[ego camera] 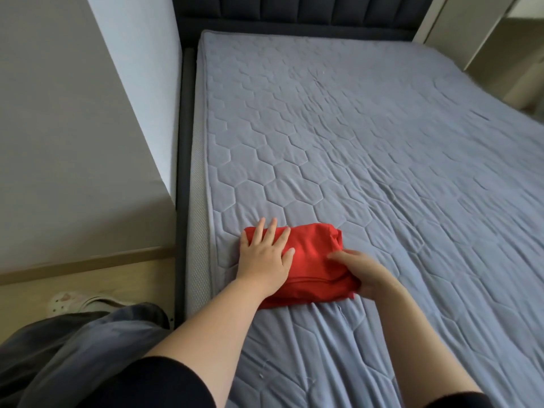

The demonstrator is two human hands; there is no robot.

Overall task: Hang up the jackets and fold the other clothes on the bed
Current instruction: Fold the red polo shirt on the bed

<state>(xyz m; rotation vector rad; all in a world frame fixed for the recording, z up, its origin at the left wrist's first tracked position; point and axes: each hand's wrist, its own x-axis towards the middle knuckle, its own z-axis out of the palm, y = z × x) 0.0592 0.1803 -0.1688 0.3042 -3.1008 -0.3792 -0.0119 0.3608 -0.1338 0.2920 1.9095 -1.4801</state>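
Near the left edge of the bed (368, 128), at approx. 7 o'clock w/ the headboard (294, 10) taken as 12, a red garment (315, 248) lies folded into 1 compact rectangle on the grey-blue quilted cover (hexagon stitching, creased toward 3 o'clock). The left hand (262, 257) lies flat on the garment's 9 o'clock end, palm down, fingers straight and spread, w/ 2 tips reaching past the far edge onto the cover; it presses and grasps nothing. The right hand (368, 275) is at the garment's 4 o'clock corner: thumb on top of the cloth, fingers curled at the edge, so it pinches that corner, tho the hand is a bit blurred. The 2 hands sit apart, w/ red cloth between them. Both forearms are bare, w/ black sleeves (153, 384) at the frame's 6 o'clock edge. At 8 o'clock of the frame are grey trousers (73, 348) and a pale slipper (73, 301) on the wood floor (117, 278). A grey wall (59, 113) fills 9 to 11 o'clock.
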